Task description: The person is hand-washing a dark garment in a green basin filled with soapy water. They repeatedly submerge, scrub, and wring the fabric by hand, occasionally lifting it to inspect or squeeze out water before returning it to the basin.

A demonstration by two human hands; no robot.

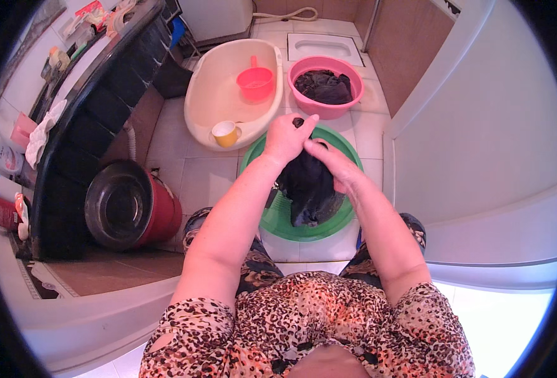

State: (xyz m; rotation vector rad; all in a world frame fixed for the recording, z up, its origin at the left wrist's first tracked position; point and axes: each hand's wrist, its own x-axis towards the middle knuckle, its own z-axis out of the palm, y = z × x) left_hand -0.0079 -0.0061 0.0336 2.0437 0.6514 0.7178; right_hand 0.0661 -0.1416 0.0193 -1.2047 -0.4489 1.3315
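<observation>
Both hands grip a dark wet cloth above a green plastic basin on the floor between my knees. My left hand is closed around the upper part, and a bit of dark fabric pokes out at the top of the fist. Just to the right and lower, my right hand is wrapped around the same cloth, its thumb near the left hand. The cloth's loose end hangs down into the basin. Ridges like a washboard's show on the green plastic at left. My forearms hide part of the basin's rim.
Beyond the green basin stand a cream baby bathtub with a red dipper and a yellow cup, and a pink basin holding dark cloth. A red bucket with a dark basin sits left. A white door borders the right.
</observation>
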